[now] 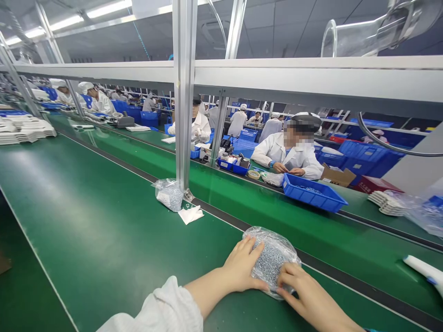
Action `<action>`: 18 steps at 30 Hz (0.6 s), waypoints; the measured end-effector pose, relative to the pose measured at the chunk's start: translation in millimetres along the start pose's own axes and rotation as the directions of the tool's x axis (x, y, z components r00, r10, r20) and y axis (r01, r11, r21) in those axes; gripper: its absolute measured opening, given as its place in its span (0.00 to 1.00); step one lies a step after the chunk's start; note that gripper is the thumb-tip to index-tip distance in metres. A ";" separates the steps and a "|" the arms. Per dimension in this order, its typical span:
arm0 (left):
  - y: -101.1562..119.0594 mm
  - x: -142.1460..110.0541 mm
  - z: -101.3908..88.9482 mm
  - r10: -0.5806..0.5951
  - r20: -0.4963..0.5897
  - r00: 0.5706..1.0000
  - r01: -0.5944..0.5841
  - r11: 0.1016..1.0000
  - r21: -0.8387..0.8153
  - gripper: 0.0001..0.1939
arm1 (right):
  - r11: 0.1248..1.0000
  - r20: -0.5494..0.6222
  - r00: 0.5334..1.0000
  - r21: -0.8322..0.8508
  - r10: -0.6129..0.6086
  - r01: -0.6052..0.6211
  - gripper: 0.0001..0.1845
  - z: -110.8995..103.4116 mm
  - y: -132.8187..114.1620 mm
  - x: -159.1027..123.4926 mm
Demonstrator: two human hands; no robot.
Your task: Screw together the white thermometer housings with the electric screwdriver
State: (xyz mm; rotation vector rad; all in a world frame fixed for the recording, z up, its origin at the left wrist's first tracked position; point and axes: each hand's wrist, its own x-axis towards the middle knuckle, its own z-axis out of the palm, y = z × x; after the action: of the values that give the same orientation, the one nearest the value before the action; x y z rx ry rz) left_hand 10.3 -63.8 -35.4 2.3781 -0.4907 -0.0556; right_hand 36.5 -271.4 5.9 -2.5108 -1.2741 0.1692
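Note:
A clear plastic bag of tiny grey metal pieces lies on the green bench, against the dark strip along its far edge. The pieces are too small to name surely. My left hand rests on the bag's left side, its fingers spread over the film and its thumb along the near edge. On the near right side, my right hand has its fingers curled onto the bag, gripping the plastic. Part of the bag is hidden under both hands.
A second bag of grey pieces sits by the metal post, beside a crumpled white paper. Beyond the green conveyor stands a blue tray, before a seated co-worker. A white tool lies at right.

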 end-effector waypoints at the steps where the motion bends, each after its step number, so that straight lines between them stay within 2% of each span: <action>1: 0.2 -0.1 -0.3 -0.003 -0.001 1.000 0.003 1.000 0.001 0.52 | 1.000 -0.026 1.000 -0.012 -0.003 0.003 0.17 0.7 -0.3 -0.6; 6: 1.7 -1.4 -2.9 0.001 -0.012 1.000 -0.001 1.000 -0.011 0.50 | 0.998 -0.154 0.988 -0.057 -0.002 -0.006 0.21 0.4 -0.2 0.4; 11: 0.7 -1.4 -3.3 0.004 0.002 1.000 -0.004 1.000 -0.002 0.49 | 0.996 -0.119 0.990 -0.056 -0.072 0.066 0.20 1.2 -4.0 -7.0; 14: 2.4 -2.3 -5.4 -0.003 0.017 1.000 0.004 1.000 -0.008 0.50 | 0.992 -0.142 0.984 -0.080 -0.110 0.099 0.19 -3.3 -8.1 -17.3; 18: 5.8 -2.9 -8.6 -0.036 0.049 0.998 0.036 0.999 -0.007 0.40 | 0.981 -0.183 0.969 -0.135 -0.164 0.140 0.18 -11.8 -10.1 -39.2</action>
State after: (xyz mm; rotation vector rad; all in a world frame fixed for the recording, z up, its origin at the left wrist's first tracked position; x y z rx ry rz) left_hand 7.2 -61.3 -25.4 2.3829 -0.4698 -0.1318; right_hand 8.4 -300.0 18.9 -2.4425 -1.4261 -0.1893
